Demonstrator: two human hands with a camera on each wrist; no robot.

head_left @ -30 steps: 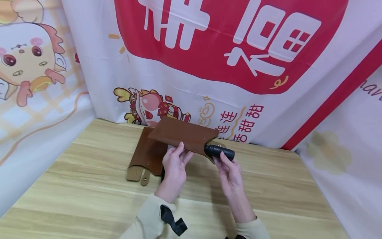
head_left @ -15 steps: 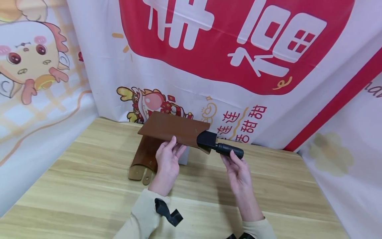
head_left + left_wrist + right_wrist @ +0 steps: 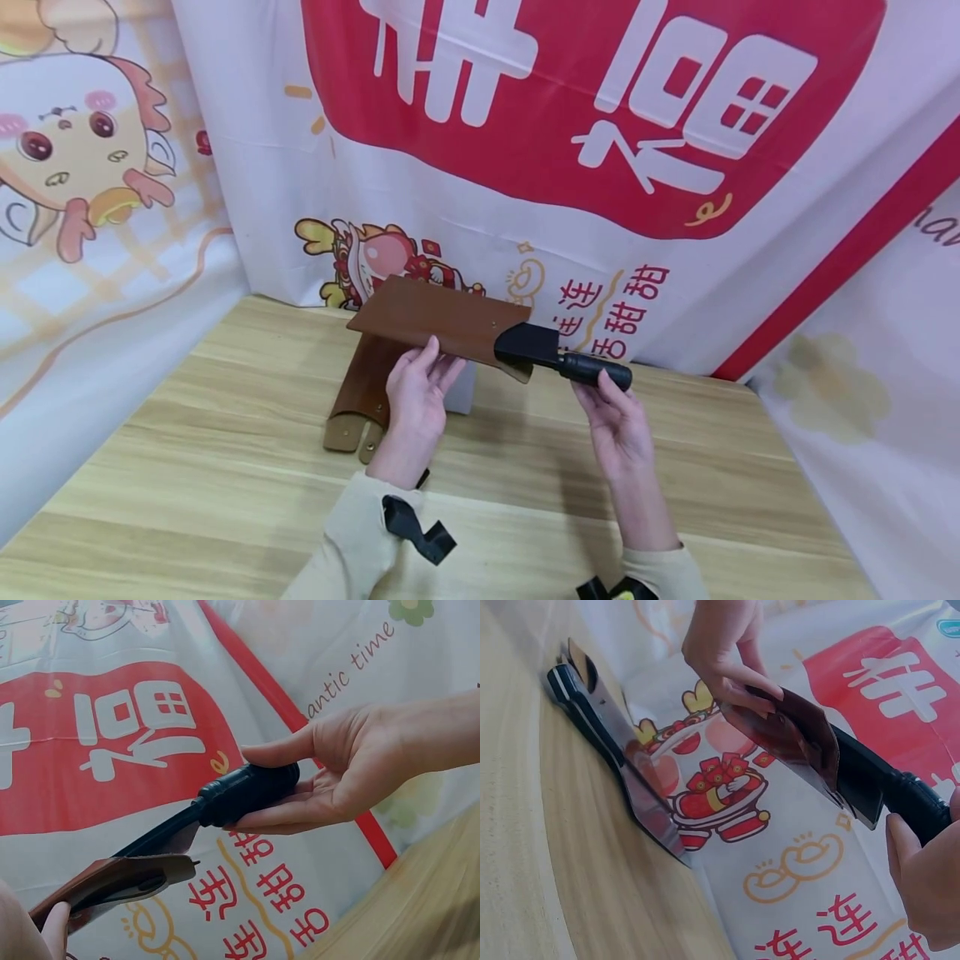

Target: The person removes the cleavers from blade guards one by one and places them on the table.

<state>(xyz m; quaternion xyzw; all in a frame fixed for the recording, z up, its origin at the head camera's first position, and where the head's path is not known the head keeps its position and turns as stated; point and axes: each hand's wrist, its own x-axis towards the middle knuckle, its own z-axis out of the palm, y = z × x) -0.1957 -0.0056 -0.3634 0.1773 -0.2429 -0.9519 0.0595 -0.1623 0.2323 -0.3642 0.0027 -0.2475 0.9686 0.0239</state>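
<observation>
My left hand (image 3: 416, 396) pinches the lower edge of a brown leather knife sheath (image 3: 442, 317), raised above the table. In my right hand (image 3: 618, 429) is the black handle (image 3: 596, 369) of a cleaver, between thumb and fingers. Part of the cleaver's dark blade (image 3: 534, 343) shows outside the sheath's mouth; the rest is hidden inside. The left wrist view shows the handle (image 3: 244, 791) lying across the right fingers, thumb on top. From the right wrist, the sheath (image 3: 780, 739) appears tilted, with left fingertips on it.
Behind the raised sheath, a second brown sheath (image 3: 363, 383) with a snap strap lies on the wooden table (image 3: 225, 467). Close by lies another cleaver with a black handle (image 3: 589, 720) and shiny blade (image 3: 656, 810). A printed cloth (image 3: 465, 183) hangs along the back edge.
The right hand has moved right, drawing the cleaver handle and part of the dark blade out of the sheath. The left hand and sheath have shifted slightly left.
</observation>
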